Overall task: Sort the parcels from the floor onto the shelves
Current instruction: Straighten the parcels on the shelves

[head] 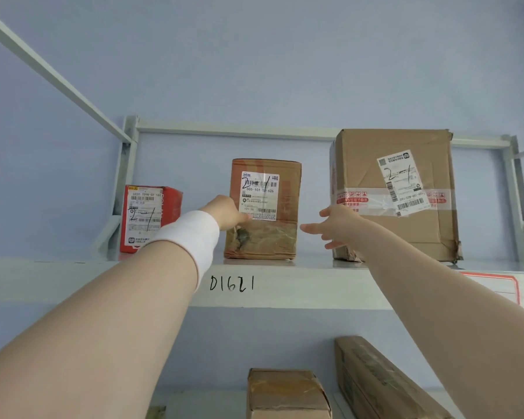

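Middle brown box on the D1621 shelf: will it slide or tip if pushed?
Likely slides: the middle brown box stands flat on the smooth metal shelf. It is taller than wide, so a high push might tip it.

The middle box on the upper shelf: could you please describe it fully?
The middle box is brown cardboard, upright on the upper shelf between a red box and a bigger box. A white label with barcodes and handwritten marks covers its upper front; wrinkled tape crosses the scuffed lower part. The left hand touches its front beside the label.
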The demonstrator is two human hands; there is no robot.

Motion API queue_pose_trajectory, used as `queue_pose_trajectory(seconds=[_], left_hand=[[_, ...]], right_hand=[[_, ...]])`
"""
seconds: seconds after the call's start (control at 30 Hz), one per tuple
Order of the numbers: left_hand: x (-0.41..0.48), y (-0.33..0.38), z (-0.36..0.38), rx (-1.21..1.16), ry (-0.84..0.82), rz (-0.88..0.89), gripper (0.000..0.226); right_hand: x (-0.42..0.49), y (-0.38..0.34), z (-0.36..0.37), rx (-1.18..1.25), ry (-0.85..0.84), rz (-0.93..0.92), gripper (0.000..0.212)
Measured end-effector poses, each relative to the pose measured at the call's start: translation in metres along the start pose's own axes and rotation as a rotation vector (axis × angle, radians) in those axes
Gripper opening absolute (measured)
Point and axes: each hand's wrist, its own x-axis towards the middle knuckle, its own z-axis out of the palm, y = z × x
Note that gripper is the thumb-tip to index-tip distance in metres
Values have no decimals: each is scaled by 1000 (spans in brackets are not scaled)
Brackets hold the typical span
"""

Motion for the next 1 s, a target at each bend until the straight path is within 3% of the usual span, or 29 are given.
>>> queue_pose_trajectory(seconds=[0.17,0.43,0.6,1.0], left_hand=[[25,-13,-4,-18,-5,-17,50],[51,-25,-5,-60,-330,-60,53],[70,-34,-2,-49,-344,-63,53],[103,-45,3,-3,-396,-98,62]], right_hand=[[27,-14,2,-12,-72,-21,71],[70,-18,19,-59,-310,76,59],[86,-17,29,-29,-349,74,45],[120,-17,44,-136,-376,55,42]])
